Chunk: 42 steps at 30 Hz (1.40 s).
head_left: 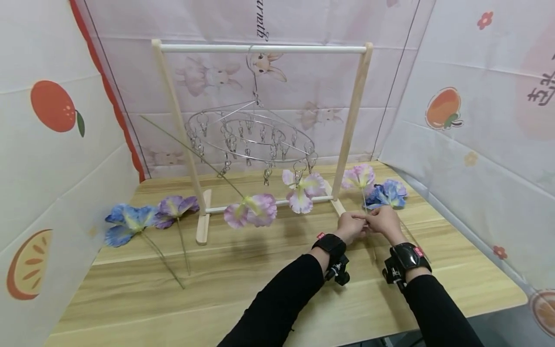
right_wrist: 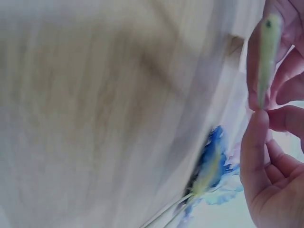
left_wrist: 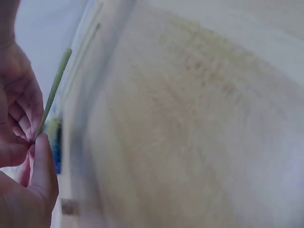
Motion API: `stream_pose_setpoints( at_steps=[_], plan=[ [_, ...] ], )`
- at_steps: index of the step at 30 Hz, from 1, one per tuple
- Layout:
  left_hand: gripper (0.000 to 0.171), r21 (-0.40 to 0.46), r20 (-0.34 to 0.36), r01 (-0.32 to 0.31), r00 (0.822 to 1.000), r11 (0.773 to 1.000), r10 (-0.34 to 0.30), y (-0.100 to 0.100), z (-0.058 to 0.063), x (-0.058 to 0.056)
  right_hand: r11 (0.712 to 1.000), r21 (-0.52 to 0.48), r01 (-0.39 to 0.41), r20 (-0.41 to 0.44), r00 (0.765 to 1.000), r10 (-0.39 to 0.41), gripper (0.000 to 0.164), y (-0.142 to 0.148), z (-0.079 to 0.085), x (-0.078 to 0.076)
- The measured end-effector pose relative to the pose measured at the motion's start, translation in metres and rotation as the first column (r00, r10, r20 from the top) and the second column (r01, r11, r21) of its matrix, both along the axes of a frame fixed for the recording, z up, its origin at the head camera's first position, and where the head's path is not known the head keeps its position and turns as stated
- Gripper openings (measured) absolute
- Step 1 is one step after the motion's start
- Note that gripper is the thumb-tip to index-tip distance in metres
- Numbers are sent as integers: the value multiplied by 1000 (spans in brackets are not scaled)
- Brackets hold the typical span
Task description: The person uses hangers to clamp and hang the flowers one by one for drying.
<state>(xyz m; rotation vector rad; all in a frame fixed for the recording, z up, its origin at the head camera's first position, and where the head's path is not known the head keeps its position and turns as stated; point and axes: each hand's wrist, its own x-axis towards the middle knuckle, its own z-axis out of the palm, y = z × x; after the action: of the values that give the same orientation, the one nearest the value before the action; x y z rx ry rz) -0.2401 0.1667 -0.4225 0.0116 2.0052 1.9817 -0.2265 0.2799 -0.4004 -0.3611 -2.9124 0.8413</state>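
Both hands meet at the right foot of the rack, around the thin green stem (left_wrist: 56, 85) of a pink-and-lilac artificial flower (head_left: 359, 176). My left hand (head_left: 352, 226) pinches this stem between thumb and finger. Beside it, my right hand (head_left: 385, 222) also pinches the stem with thumb and forefinger, as the right wrist view shows. The flower head points away from me, past the hands. Just beyond the right hand lie blue and violet artificial flowers (head_left: 385, 193). Fingers partly hide the stem in the head view.
A wooden rack (head_left: 356, 106) carries a round metal clip hanger (head_left: 256, 159). A pink flower (head_left: 301, 193) hangs at its clips; another (head_left: 251, 210) slants below, its stem crossing the hanger. A blue flower (head_left: 130, 222) and a purple flower (head_left: 175, 208) lie at left. Printed cloth walls surround the table.
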Motion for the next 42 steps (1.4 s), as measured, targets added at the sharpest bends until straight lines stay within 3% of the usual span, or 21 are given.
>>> stream_pose_setpoints(
  at_steps=[6, 12, 22, 32, 36, 38, 39, 42],
  plan=[
    [16, 38, -46, 25, 999, 999, -23, -20, 17, 6, 992, -126, 10, -127, 992, -26, 30, -15, 10, 16],
    [20, 87, -141, 57, 989, 995, -44, -39, 26, 15, 991, -127, -31, -261, 965, -3, 26, -40, 25, 45],
    [24, 166, -193, 168, 972, 972, -135, -65, 32, 41, 993, -111, 45, -297, 952, -76, 24, -74, 35, 94],
    [21, 139, -225, 150, 967, 979, -116, -82, 32, 48, 998, -48, 30, -381, 923, -46, 16, -88, 29, 102],
    [21, 111, -249, 162, 960, 980, -131, -88, 33, 49, 1000, -2, -16, -422, 906, 13, 14, -90, 27, 106],
    [20, 93, -262, 178, 954, 980, -148, -93, 34, 49, 998, 42, -52, -484, 873, 66, 11, -89, 28, 107],
    [20, 83, -266, 187, 951, 979, -160, -95, 35, 49, 995, 70, -74, -528, 843, 100, 9, -88, 29, 107],
    [20, 53, -259, 222, 945, 974, -201, -105, 39, 52, 970, 207, -129, -664, 709, 236, 4, -79, 33, 106]
  ],
)
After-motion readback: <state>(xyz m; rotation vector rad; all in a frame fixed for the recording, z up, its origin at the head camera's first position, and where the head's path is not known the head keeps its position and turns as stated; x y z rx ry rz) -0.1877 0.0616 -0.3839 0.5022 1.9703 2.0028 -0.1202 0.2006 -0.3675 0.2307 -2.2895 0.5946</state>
